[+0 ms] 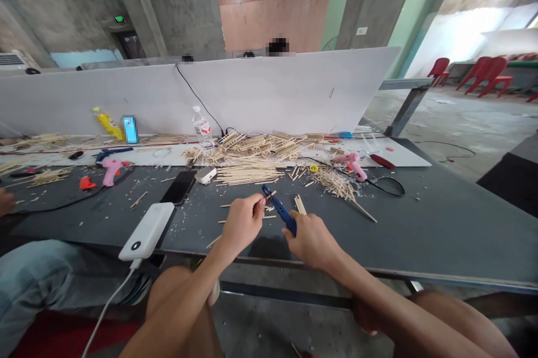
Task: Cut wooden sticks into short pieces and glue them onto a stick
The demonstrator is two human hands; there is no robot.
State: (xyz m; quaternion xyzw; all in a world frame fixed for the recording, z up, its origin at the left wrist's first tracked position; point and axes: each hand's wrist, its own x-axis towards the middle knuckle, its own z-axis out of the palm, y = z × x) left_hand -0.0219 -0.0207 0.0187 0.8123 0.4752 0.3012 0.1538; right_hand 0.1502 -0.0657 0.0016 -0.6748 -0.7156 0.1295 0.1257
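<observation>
My left hand (pixel 242 223) is closed in a pinch on a thin wooden stick (pixel 272 194), of which only a short end shows past the fingertips. That end lies at the jaws of a blue hand cutter (pixel 283 210). Wrapped round the cutter's handles is my right hand (pixel 313 239). A few short cut sticks (pixel 300 204) lie just beyond the right hand, and some longer single sticks (pixel 215 241) are on the dark table to the left. Farther back is a flat row of long sticks (pixel 250 173).
Behind are a heap of stick frames (pixel 269 144), a water bottle (pixel 202 128) and a white partition (pixel 269 89). Pink glue guns (pixel 356 167) lie right and left (pixel 111 171). A power bank (pixel 148 230) and a phone (pixel 179 187) sit left, near another person's leg (pixel 63 285).
</observation>
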